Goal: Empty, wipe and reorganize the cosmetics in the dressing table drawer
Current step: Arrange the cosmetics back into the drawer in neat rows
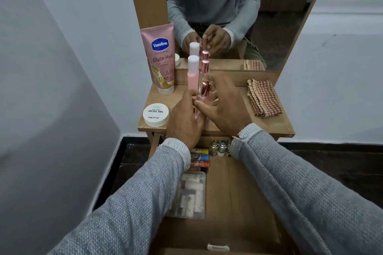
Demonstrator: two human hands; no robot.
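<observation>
A person in a grey knit top sits at a small light brown wooden dressing table [275, 124] with a mirror [238, 16] on it. The wooden drawer [238, 203] under the table top is pulled out toward the person.

Both hands are up on the table top. The left hand [184, 122] and the right hand [223, 107] are together around a thin clear pink glass bottle with a shiny rose gold cap [202, 97]. The fingers of both hands are curled and pinch this bottle between them. It stands a little tilted.

Just behind it stands a pink plastic bottle with a white cap [193, 72]. Right beside that is another thin bottle with a rose gold cap [204, 67], close to the mirror. To the left a tall pink Vaseline tube [162, 62] stands on its white cap. A round white jar with the words nail polish on its lid [156, 115] sits near the left front corner of the table. A folded red and cream checked cloth [263, 97] lies on the right side of the table, well apart from the hands.

Inside the drawer, a clear plastic box of small white tubes [189, 196] lies on the left. Above it some small tubes with yellow, blue and red caps [202, 157] lie in a stack. Little bottles with shiny silver caps [219, 148] stand at the back of the drawer, between the two sleeves
</observation>
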